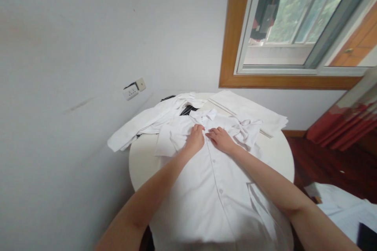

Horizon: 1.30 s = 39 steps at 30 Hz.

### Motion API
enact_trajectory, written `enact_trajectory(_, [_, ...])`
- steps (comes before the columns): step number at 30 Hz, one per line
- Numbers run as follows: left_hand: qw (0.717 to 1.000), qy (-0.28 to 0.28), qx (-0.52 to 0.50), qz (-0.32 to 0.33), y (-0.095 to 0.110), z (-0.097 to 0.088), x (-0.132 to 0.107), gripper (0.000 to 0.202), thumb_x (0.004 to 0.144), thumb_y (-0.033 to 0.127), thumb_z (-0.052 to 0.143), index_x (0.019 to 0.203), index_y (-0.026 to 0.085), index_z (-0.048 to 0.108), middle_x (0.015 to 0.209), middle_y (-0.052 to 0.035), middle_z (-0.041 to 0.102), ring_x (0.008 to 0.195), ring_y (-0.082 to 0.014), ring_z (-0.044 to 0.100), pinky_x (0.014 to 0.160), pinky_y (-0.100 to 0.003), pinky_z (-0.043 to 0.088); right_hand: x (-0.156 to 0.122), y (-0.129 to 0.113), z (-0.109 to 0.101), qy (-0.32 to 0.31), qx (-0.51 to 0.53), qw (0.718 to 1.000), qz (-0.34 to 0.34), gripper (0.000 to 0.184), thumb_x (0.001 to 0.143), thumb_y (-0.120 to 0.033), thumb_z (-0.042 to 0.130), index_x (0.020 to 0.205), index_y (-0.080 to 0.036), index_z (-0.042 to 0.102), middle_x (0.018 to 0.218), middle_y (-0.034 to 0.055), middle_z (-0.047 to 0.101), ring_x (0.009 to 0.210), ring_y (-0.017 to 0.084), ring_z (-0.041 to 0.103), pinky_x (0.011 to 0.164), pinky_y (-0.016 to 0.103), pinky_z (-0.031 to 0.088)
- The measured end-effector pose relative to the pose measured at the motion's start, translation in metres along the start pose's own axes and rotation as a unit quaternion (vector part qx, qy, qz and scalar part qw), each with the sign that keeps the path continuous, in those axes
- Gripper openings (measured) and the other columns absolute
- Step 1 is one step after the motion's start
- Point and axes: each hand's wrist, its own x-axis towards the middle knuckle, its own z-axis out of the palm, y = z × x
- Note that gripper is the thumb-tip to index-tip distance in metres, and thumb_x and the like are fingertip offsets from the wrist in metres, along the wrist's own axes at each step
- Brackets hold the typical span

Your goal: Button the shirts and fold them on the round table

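Observation:
A white button-up shirt (197, 196) lies front side up over the round table, with its collar (203, 115) toward the wall and its lower part hanging toward me. Just below the collar, my left hand (195, 139) has its fingers curled onto the left edge of the button placket. Close beside it, my right hand (221, 139) pinches the placket from the other side; the fingertips hide whatever button is there. Further down, buttons show along the front. One short sleeve spreads left, and the other is bunched up at the right.
The white round table (284, 157) stands against the wall. Another white garment (147, 121) with black striped cloth lies at its left back, and a folded white cloth (250, 108) at its right back. A wall socket (131, 91), a window and a red curtain (338, 117) are nearby. White items (344, 204) lie low at right.

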Motion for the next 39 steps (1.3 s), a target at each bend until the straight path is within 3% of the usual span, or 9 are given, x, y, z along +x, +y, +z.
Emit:
enact_trajectory(3, [0.998,0.029,-0.044,-0.024,-0.006,0.023,0.005,0.035,0.074,-0.002,0.040,0.102,0.017,0.048,0.106,-0.0102,0.051,0.107,-0.0220,0.049,0.092,-0.039,0.043,0.000,0.007,0.010,0.024,0.014,0.999,0.031,0.034,0.096,-0.035,0.043,0.124,-0.029,0.060,0.131,0.0080,0.053,0.112,0.023,0.045,0.094,0.039,0.036])
enact_trajectory(6, [0.998,0.021,-0.065,-0.004,-0.016,0.030,0.008,0.036,0.074,-0.002,0.039,0.104,0.017,0.047,0.108,-0.0099,0.051,0.109,-0.0218,0.049,0.093,-0.040,0.043,0.005,0.014,0.018,0.044,0.022,0.998,0.033,0.035,0.095,-0.040,0.044,0.125,-0.031,0.059,0.137,0.0070,0.050,0.125,0.025,0.038,0.100,0.043,0.033])
enact_trajectory(10, [0.997,0.014,-0.078,0.001,-0.025,0.025,0.016,0.035,0.072,-0.002,0.040,0.099,0.018,0.048,0.105,-0.0087,0.052,0.108,-0.0209,0.050,0.095,-0.040,0.042,0.016,0.019,0.025,0.049,0.047,0.997,0.040,0.032,0.094,-0.036,0.046,0.123,-0.029,0.061,0.131,0.0061,0.056,0.125,0.022,0.044,0.102,0.041,0.034])
enact_trajectory(14, [0.996,0.019,-0.086,0.000,-0.028,0.019,0.020,0.029,0.074,0.000,0.043,0.095,0.019,0.051,0.102,-0.0069,0.054,0.103,-0.0199,0.052,0.092,-0.038,0.044,0.022,0.018,0.021,0.064,0.066,0.994,0.059,0.026,0.092,-0.034,0.051,0.108,-0.022,0.067,0.115,0.0075,0.065,0.110,0.020,0.055,0.093,0.035,0.040])
enact_trajectory(19, [0.995,-0.001,-0.102,-0.002,-0.029,0.017,0.019,0.019,0.077,0.007,0.051,0.089,0.020,0.055,0.092,-0.0035,0.061,0.091,-0.0188,0.056,0.090,-0.037,0.045,0.020,0.012,0.010,0.066,0.033,0.995,0.073,0.017,0.090,-0.027,0.054,0.093,-0.020,0.069,0.095,0.0071,0.066,0.095,0.020,0.056,0.081,0.030,0.039])
enact_trajectory(27, [0.994,-0.016,-0.105,-0.002,-0.032,0.018,0.021,0.024,0.069,0.002,0.052,0.086,0.020,0.055,0.090,-0.0027,0.063,0.091,-0.0180,0.057,0.087,-0.034,0.046,0.021,0.012,0.011,0.088,0.041,0.994,0.050,0.018,0.092,-0.022,0.051,0.094,-0.019,0.068,0.096,0.0076,0.067,0.097,0.020,0.055,0.080,0.031,0.037])
enact_trajectory(34, [0.994,-0.031,-0.098,0.028,-0.033,0.014,0.019,0.020,0.074,0.004,0.051,0.081,0.020,0.061,0.086,-0.0027,0.066,0.089,-0.0191,0.058,0.089,-0.035,0.046,0.020,0.014,0.013,0.132,0.077,0.988,0.037,0.021,0.091,-0.018,0.048,0.097,-0.017,0.068,0.098,0.0092,0.068,0.098,0.021,0.057,0.086,0.033,0.039])
enact_trajectory(39, [0.987,-0.048,-0.148,0.041,-0.037,0.009,0.017,0.018,0.079,0.012,0.054,0.087,0.021,0.068,0.092,-0.0031,0.070,0.094,-0.0190,0.060,0.090,-0.035,0.046,0.019,0.017,0.012,0.132,0.086,0.987,0.030,0.023,0.092,-0.018,0.048,0.103,-0.018,0.068,0.104,0.0093,0.069,0.099,0.020,0.059,0.088,0.033,0.040])
